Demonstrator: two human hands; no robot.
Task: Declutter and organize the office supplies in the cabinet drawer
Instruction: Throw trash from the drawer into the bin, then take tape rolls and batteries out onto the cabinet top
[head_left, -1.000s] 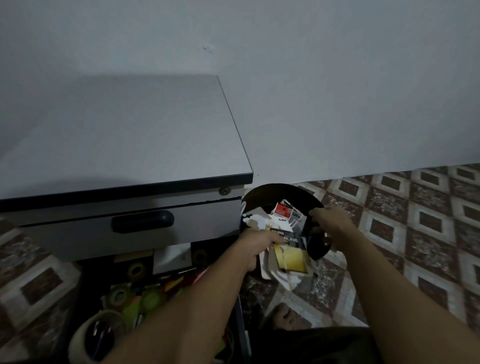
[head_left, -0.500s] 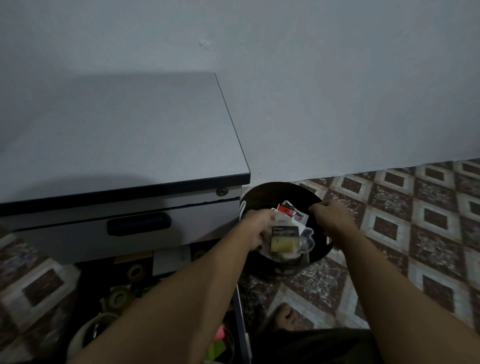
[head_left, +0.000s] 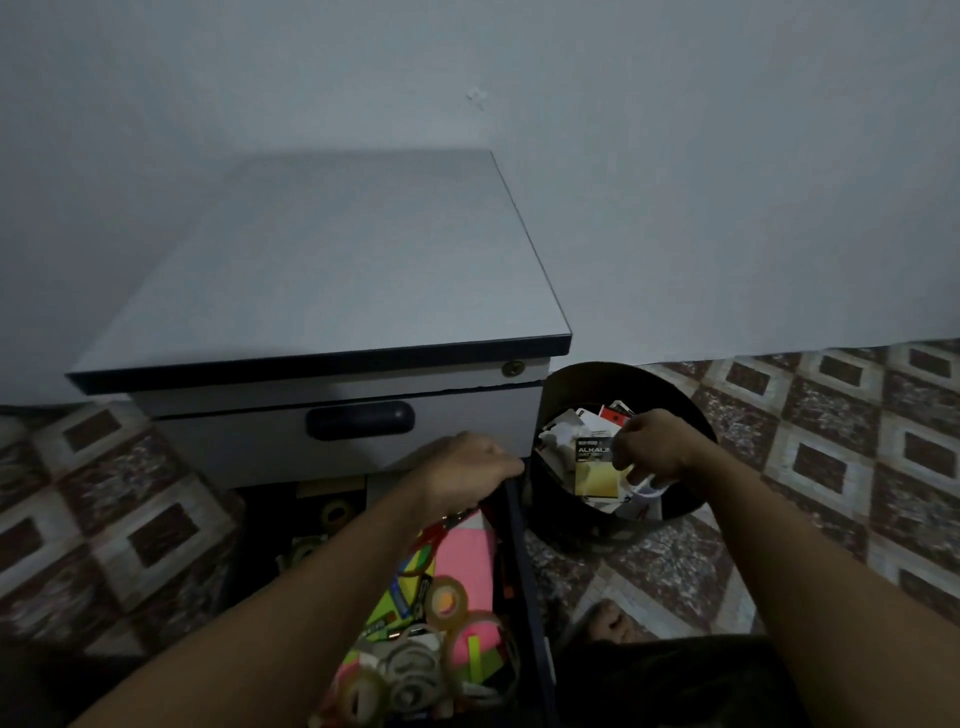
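Rubbish sorting looks like the step in hand: the right hand (head_left: 652, 447) hangs over the round dark bin (head_left: 582, 376), fingers curled and apparently pinched on the clear plastic edge of a spent battery pack (head_left: 597, 467), a black-and-yellow card with a glossy blister. To do it well, the pack probably wants to be let go low and over the middle, since stiff card and springy plastic can catch on the heap of torn paper and packaging already inside and slide out over the rim. The left hand (head_left: 467, 467) lies on the right wall of the open drawer (head_left: 514, 519), just under the cabinet (head_left: 322, 270) front; its fingers curl out of sight, so I cannot tell whether it grips or only rests. Steadying there seems sensible. The drawer is crowded with translucent tape rolls (head_left: 447, 603), round and shiny, a flat pink pad (head_left: 465, 551) and neon sheets. The cabinet top is smooth grey laminate with a dark edge band, above patterned, mottled floor tiles (head_left: 821, 467).
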